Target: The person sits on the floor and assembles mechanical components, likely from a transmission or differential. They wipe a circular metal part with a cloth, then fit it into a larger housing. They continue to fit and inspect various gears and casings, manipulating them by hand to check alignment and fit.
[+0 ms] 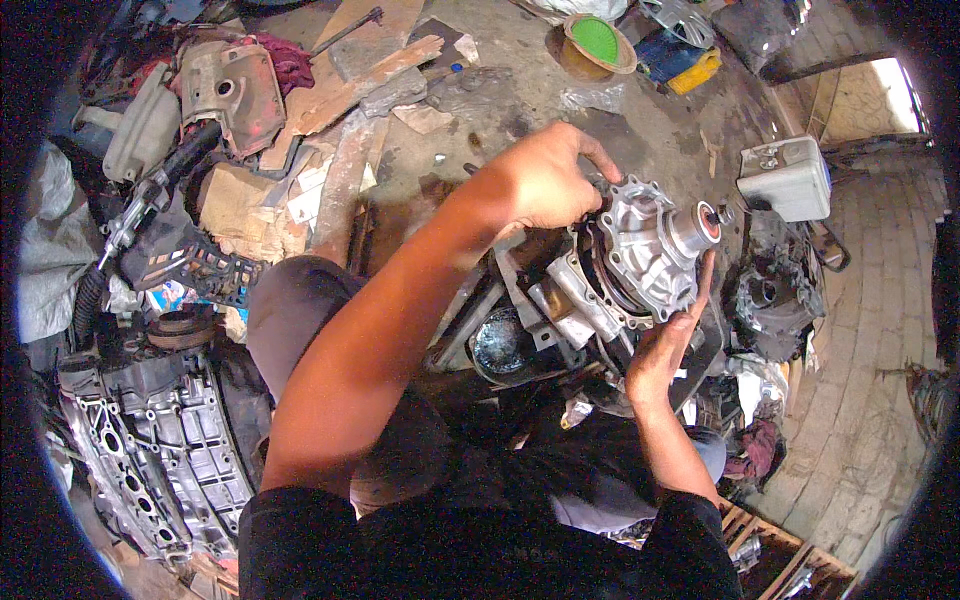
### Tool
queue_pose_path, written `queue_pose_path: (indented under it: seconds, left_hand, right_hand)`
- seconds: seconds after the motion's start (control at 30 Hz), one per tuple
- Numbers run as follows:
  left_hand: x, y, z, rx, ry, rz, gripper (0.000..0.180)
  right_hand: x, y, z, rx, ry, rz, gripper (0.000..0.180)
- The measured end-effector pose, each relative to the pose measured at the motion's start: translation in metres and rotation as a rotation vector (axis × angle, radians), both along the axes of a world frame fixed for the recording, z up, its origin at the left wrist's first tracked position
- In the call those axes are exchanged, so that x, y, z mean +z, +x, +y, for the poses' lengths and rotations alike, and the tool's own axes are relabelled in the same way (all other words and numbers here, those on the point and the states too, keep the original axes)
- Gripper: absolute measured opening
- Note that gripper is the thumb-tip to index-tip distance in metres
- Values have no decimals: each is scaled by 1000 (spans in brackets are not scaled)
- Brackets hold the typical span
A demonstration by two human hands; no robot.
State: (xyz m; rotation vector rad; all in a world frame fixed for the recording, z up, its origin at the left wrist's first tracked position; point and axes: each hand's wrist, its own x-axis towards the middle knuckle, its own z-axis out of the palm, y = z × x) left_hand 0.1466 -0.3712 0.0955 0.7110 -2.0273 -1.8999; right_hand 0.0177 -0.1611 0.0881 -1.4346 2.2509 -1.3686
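A round, ribbed cast-metal housing cover [640, 245] with a scalloped bolt flange is between my two hands. Its short collar, with a reddish ring and a dark shaft end inside, points to the right. At the upper left rim my left hand [548, 180] grips the flange, thumb and forefinger bent around it. My right hand [662, 355] supports the lower right edge, its fingers stretched up along the side. Right beneath the cover lies a larger metal gearbox casing [565, 305]; whether the two touch is hidden. A round dark pan [505, 343] sits near its lower left.
An engine block [165, 440] lies at lower left. Another metal casing [775, 295] and a pale square container [785, 175] stand on the right. A bowl with green inside [595, 42] is at the back. Wood and cardboard scraps [255, 205] litter the left.
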Motion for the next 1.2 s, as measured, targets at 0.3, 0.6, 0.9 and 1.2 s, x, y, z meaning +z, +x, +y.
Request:
queue_pose_path:
  seconds: [0.3,0.6,0.9,1.2]
  left_hand:
    - [3,4,4,85,349,122,32]
    - [15,0,10,194,386,64,45]
    - [13,-19,15,195,-105,-184,54]
    - [-25,-39,31,222,358,224,34]
  right_hand:
    - [1,-3,4,-12,-12,139,91]
    - [18,-19,6,92,119,162,73]
    - [24,-25,4,67,83,-363,84]
    - [27,-6,12,-85,96,-1035,99]
